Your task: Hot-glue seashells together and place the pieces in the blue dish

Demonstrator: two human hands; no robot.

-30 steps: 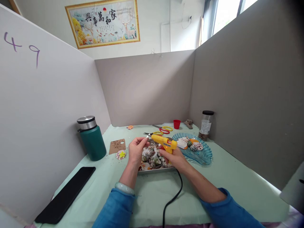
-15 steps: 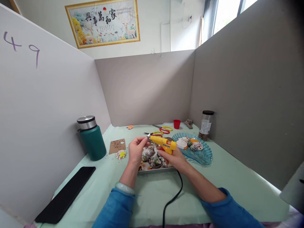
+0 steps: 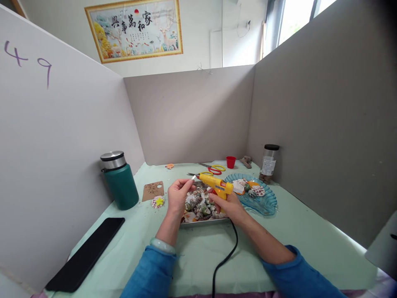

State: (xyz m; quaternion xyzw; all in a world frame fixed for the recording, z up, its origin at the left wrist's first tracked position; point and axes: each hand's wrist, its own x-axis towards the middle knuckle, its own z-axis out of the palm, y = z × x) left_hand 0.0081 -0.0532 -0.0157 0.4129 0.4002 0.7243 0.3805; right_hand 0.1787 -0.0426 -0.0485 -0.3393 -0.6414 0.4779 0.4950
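Note:
My right hand (image 3: pixel 232 207) is wrapped round the handle of a yellow hot glue gun (image 3: pixel 214 182), with its nozzle pointing left. A black cord (image 3: pixel 228 258) trails from the gun towards the table's front edge. Between thumb and fingertips, my left hand (image 3: pixel 177 198) pinches a small whitish piece (image 3: pixel 194 177), too small to name surely. The nozzle tip is just right of that piece, with a slight gap. Beneath both hands lies a shallow metal tray (image 3: pixel 203 224) filled with shells (image 3: pixel 201 205), partly hidden by my hands and the gun.
On the left stand a green bottle (image 3: pixel 122 186) and a black tablet-like slab (image 3: pixel 88 252). A brown card (image 3: pixel 153 191) lies near a shell with a yellow flower shape (image 3: pixel 158 202). Beyond are scissors (image 3: pixel 214 169) and a red cup (image 3: pixel 230 162). Rightward sit a blue dish (image 3: pixel 263 203) and a jar (image 3: pixel 269 162).
The glue gun has moved slightly right in my right hand, so its nozzle has drawn back from the whitish piece, which now shows more plainly. My left hand has hardly moved.

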